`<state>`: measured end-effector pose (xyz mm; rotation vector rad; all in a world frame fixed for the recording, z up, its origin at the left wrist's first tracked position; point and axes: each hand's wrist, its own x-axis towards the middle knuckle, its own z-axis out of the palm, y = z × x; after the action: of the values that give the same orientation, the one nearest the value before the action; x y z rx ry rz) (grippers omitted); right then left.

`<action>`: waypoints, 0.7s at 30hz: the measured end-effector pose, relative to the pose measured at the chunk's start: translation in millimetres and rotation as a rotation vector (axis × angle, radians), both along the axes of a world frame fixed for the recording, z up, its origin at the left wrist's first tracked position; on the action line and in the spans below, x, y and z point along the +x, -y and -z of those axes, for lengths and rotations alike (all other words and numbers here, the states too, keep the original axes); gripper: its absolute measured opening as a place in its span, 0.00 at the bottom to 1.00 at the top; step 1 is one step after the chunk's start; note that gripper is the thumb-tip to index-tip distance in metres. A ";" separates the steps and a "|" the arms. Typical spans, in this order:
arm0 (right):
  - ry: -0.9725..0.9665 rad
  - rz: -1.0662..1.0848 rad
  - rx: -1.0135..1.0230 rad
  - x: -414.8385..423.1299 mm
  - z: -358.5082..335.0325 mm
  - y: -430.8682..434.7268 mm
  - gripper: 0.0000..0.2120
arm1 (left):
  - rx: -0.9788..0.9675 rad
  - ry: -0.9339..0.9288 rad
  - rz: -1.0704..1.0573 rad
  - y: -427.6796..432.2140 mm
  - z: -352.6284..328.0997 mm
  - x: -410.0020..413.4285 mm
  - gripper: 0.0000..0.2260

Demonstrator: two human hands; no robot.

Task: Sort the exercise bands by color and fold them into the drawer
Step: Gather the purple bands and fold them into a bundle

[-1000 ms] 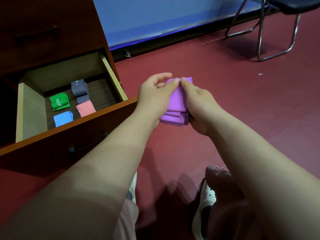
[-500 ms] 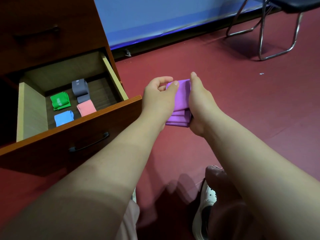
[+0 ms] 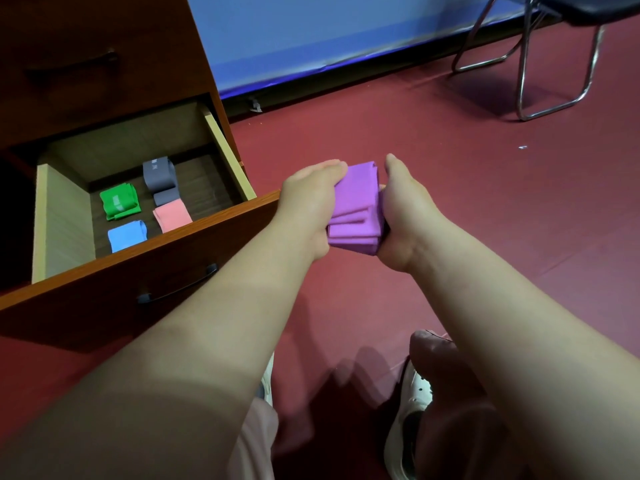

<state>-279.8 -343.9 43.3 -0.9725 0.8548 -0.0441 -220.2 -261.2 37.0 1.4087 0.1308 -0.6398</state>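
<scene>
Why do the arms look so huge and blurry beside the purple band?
Head view: wide-angle lens stretches the near forearms, which look soft; the purple band, gripped by left hand and right hand, is sharper. Head view: arm shadows fall on the red floor; beside the drawer it goes dark.

The folded purple rubber band (image 3: pixel 355 202) is plain violet; the open wooden drawer (image 3: pixel 104 306) is red-brown outside, pale inside; the folded green band (image 3: pixel 119 201) and folded grey band (image 3: pixel 160 176) carry whitish print; the folded pink band (image 3: pixel 172 214) and folded light-blue band (image 3: pixel 126 234) are plain.
</scene>
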 end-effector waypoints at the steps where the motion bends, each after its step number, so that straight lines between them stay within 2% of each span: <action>1: -0.001 -0.022 0.020 0.6 0.2 -1.1 0.28 | -0.001 -0.067 0.004 -2.0 1.4 3.6 0.07; 3: -0.008 -0.062 0.044 0.8 -0.1 -2.2 0.29 | 0.005 -0.190 0.040 -4.9 5.4 9.3 0.11; 6: -0.034 -0.151 0.061 -1.6 -1.8 -2.8 0.27 | 0.038 -0.276 0.053 -8.6 11.3 10.9 0.09; 8: -0.014 -0.230 0.061 -4.4 -4.5 -2.6 0.22 | 0.038 -0.306 0.071 -11.1 14.0 11.6 0.08; 11: 0.063 -0.274 0.070 -7.2 -8.0 0.2 0.14 | 0.009 -0.316 0.053 -15.0 12.9 14.6 0.08; 15: 0.089 -0.262 0.110 -6.3 -6.2 5.0 0.15 | -0.025 -0.328 0.029 -17.7 13.6 18.8 0.10; 21: 0.115 -0.225 0.085 -3.1 -3.9 4.2 0.06 | -0.057 -0.352 -0.007 -18.4 12.3 19.2 0.12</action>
<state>-282.9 -348.1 47.2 -0.9712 0.6335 0.1276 -201.0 -242.8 24.7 1.2303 0.3922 -0.8757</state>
